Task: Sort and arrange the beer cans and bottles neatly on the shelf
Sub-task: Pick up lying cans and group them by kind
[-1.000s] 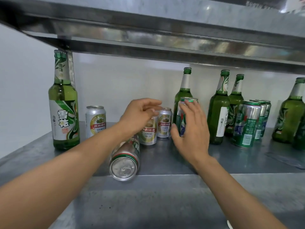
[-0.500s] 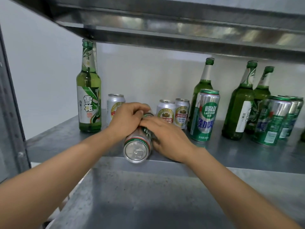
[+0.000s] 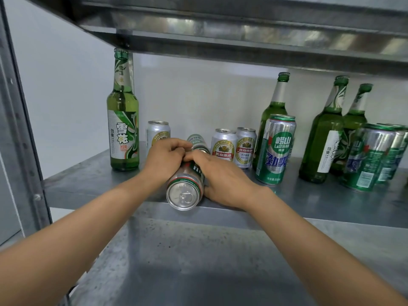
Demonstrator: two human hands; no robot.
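Observation:
A silver can with red and green bands (image 3: 184,193) lies on its side at the front edge of the metal shelf (image 3: 88,184), its top facing me. My left hand (image 3: 164,159) and my right hand (image 3: 223,180) both grip it from either side. A second can (image 3: 197,142) lies on its side just behind it. Three short silver cans (image 3: 224,144) stand behind the hands. A tall green can (image 3: 276,149) stands upright to the right. A green bottle (image 3: 123,120) stands at the far left.
More green bottles (image 3: 322,138) and tall green cans (image 3: 368,157) crowd the shelf's right side. An upper metal shelf (image 3: 220,34) hangs low overhead. A lower shelf (image 3: 198,261) lies beneath my arms. A steel upright (image 3: 19,129) stands at the left.
My right hand let go of the tall green can, which now stands upright. Both hands dropped onto the lying can and closed on it. The view shifted left.

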